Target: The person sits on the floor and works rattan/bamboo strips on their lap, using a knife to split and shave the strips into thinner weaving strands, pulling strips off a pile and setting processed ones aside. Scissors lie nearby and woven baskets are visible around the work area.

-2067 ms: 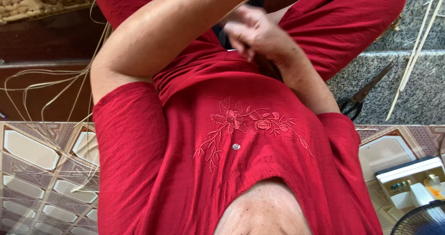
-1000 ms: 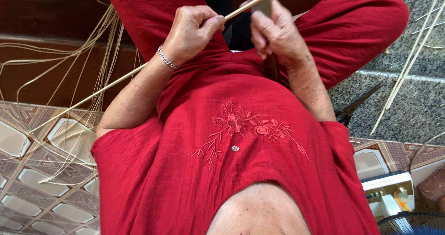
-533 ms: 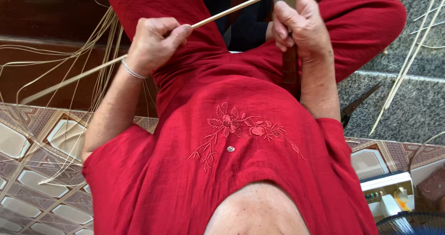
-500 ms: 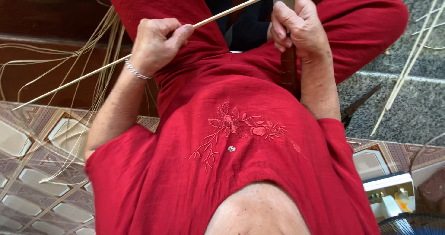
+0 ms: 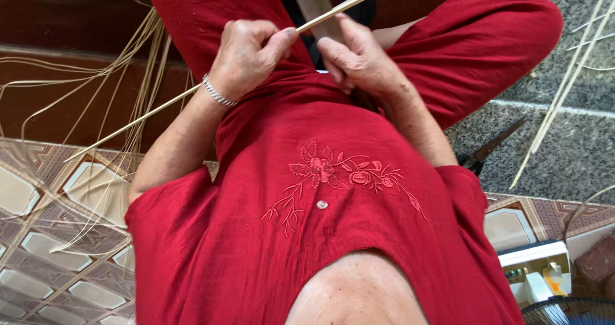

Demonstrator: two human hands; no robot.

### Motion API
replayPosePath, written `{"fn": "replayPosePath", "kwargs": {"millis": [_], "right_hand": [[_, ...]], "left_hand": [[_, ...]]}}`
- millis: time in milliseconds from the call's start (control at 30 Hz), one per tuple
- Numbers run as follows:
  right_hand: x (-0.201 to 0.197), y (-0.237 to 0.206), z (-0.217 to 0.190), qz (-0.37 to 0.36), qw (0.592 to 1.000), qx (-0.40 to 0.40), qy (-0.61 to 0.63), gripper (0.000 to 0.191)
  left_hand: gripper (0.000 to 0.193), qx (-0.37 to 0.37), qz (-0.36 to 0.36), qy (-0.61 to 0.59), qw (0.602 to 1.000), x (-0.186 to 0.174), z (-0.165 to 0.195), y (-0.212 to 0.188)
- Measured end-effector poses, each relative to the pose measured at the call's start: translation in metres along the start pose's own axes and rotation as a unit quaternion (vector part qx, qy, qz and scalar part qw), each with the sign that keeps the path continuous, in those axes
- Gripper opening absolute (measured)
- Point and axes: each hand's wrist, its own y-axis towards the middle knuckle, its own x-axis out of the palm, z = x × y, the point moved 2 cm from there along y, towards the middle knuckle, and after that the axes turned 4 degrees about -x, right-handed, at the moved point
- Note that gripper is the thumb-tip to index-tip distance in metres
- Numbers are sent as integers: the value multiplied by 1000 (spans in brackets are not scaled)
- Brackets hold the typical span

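My left hand [image 5: 246, 57], with a silver bracelet at the wrist, is closed on a long pale cane strip [image 5: 154, 110]. The strip runs from the lower left, across my red-clothed lap, to the top right. My right hand [image 5: 362, 62] sits just right of it, thumb almost touching the strip, curled around a knife whose flat grey blade [image 5: 312, 3] points away between my knees. The knife's handle is hidden in my fist. Both hands are close together above my red embroidered shirt [image 5: 333, 190].
A bundle of loose thin cane strips [image 5: 138, 56] fans over the patterned floor tiles [image 5: 38, 248] at left. More strips [image 5: 567, 68] lie on the granite step at right, beside dark shears [image 5: 490, 149]. A white box [image 5: 535, 267] and a fan grille [image 5: 570, 309] sit bottom right.
My left hand, which was further out to the left along the strip, has slid back toward my right hand. My right hand has dropped slightly, and the two now nearly meet.
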Motion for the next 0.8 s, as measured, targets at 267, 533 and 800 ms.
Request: {"fn": "replayPosePath", "kwargs": {"millis": [267,533,800], "right_hand": [[-36,-6,-4,52,995,-47,70,36],[-33,-6,7,58,997,-14,56,31],[-3,-1,-2,-7,998,2,60,42]], "left_hand": [[25,-34,-31,-2,999,-32,9,-6],[34,3,57,77,995,-30,12,-21],[36,36,58,47,997,-2,10,6]]}}
